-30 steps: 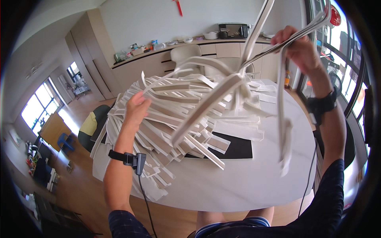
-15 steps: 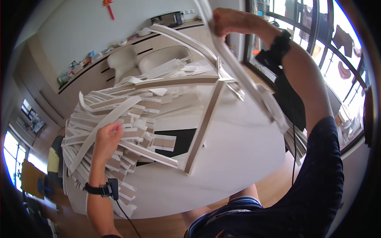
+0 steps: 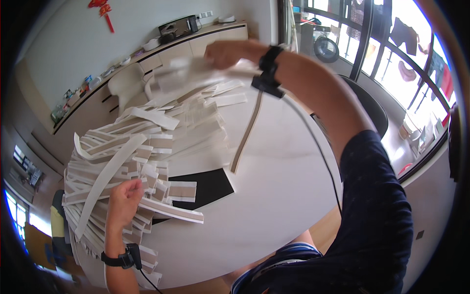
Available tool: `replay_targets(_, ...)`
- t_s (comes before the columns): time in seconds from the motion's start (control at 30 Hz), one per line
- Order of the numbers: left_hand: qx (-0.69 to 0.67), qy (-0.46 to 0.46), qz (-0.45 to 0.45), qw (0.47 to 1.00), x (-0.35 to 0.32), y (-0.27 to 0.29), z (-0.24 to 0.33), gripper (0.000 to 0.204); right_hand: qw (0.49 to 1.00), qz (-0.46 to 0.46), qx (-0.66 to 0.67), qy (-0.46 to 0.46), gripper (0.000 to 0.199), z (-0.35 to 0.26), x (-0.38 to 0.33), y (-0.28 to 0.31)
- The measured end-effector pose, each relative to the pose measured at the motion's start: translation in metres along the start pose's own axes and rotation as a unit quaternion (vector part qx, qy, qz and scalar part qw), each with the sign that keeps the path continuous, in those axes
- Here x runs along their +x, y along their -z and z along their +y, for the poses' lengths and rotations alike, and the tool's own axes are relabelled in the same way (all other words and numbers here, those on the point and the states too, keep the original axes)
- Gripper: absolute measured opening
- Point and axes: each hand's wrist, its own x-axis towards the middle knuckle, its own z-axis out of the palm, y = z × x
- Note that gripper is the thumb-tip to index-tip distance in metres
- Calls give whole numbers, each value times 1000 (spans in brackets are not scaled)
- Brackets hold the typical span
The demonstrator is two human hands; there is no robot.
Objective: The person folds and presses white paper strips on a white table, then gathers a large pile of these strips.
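White strips point(image 3: 178, 76) blur in the closed right hand point(image 3: 226, 54), raised probably to clear the strip pile point(image 3: 100, 181); left hand point(image 3: 125, 201) curls over it, whether pinching anything unclear

A large, loose heap of strips point(image 3: 157, 151), pale white with beige-brown bands, spreads around and beyond the left hand point(image 3: 125, 201), its pieces lying flat, crossing and overlapping at many angles. Just left of that hand, a broad, plain white strip point(image 3: 106, 171) curves slantwise on top of the others. Just to its right, a banded strip point(image 3: 171, 210) points away, straight and flat. The right hand point(image 3: 224, 54) grips a bundle of pale strips point(image 3: 178, 76), blurred. Below the right wrist, a narrow brown-edged strip point(image 3: 248, 130) slants, well apart from the left hand.
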Motion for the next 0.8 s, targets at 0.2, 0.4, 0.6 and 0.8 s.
replay_targets(0.2,-31,38,-2,999,-5,0,0,31,995,-32,84,-31,27,-66,-9,-125)
replay_targets(0.4,-13,31,-6,999,-13,3,6,34,978,164,126,-4,44,-112,-40,-179)
replay_targets(0.6,-27,55,-1,998,-20,3,8,33,926,312,208,55,54,-97,-89,-175)
replay_targets(0.8,-25,55,19,998,-31,10,8,32,947,146,218,-188,76,29,-129,-157)
